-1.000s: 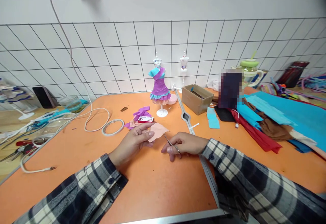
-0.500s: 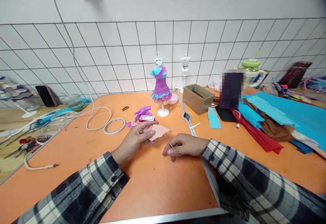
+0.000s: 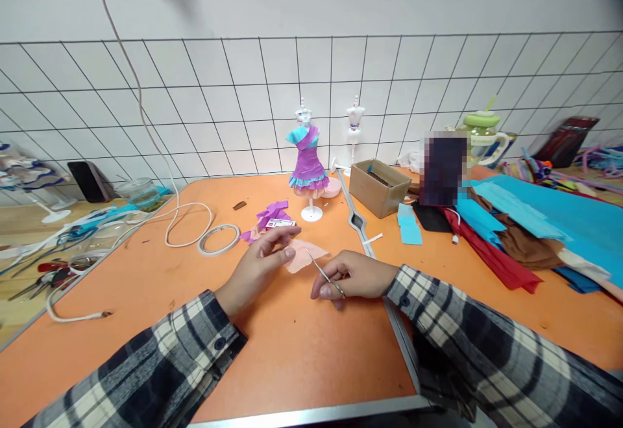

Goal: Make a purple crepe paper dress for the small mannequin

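Note:
A pale pink piece of crepe paper (image 3: pixel 304 256) is pinched at its left side by my left hand (image 3: pixel 260 262), above the orange table. My right hand (image 3: pixel 345 278) is closed round the handles of small scissors (image 3: pixel 320 268). Their blades point up and left and lie over the paper's right part. Just beyond my left fingers are purple and pink scraps (image 3: pixel 272 214) with a small red and white box (image 3: pixel 280 223) among them. Behind these, a small dress form wears a purple and blue ruffled dress (image 3: pixel 309 162).
A bare white dress form (image 3: pixel 355 126) and an open cardboard box (image 3: pixel 379 188) stand behind. A tape roll (image 3: pixel 219 239) and a white cable (image 3: pixel 189 206) lie left. Blue strips (image 3: pixel 409 225), coloured sheets (image 3: pixel 525 243) and a lidded jug (image 3: pixel 481 139) are right.
The paper has tilted and now spreads wider toward me, with the scissor blades reaching further over it. My left fingertips have shifted slightly; my right hand is nearly in the same place.

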### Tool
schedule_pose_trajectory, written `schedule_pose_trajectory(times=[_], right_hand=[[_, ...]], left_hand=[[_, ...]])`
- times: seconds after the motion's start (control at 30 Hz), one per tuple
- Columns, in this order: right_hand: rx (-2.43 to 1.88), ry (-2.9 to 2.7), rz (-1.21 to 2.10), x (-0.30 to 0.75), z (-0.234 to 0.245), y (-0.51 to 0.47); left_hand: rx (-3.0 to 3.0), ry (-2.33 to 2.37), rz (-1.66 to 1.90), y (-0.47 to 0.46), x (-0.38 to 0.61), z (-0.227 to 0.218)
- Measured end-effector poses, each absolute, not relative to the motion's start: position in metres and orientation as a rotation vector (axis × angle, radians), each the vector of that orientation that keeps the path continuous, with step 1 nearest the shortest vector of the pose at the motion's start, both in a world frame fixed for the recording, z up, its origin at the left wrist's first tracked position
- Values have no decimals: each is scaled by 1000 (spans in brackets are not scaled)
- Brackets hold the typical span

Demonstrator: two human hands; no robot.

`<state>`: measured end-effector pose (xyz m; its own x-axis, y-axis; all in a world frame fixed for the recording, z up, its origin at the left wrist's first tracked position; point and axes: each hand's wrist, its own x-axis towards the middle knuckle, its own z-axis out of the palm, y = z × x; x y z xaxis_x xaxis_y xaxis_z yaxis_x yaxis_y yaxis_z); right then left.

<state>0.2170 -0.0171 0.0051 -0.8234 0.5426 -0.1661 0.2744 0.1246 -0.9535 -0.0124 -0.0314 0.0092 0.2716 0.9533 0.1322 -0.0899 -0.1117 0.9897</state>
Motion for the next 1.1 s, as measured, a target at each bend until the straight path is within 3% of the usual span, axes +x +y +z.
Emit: schedule_pose_trajectory(times=[0.1, 0.33, 0.87, 1.1], right_hand=[[-743, -2173, 1839, 215, 5, -20], [-572, -2119, 1937, 213, 6, -25], [-492, -2036, 1957, 204, 2, -30], [-390, -2040, 1957, 204, 3, -31]], left_hand=[[1400, 748, 1183, -36, -10, 16], [1391, 805, 928, -38, -6, 15], [1153, 736, 981, -44, 5, 9], [1134, 572, 737, -45, 3, 8]])
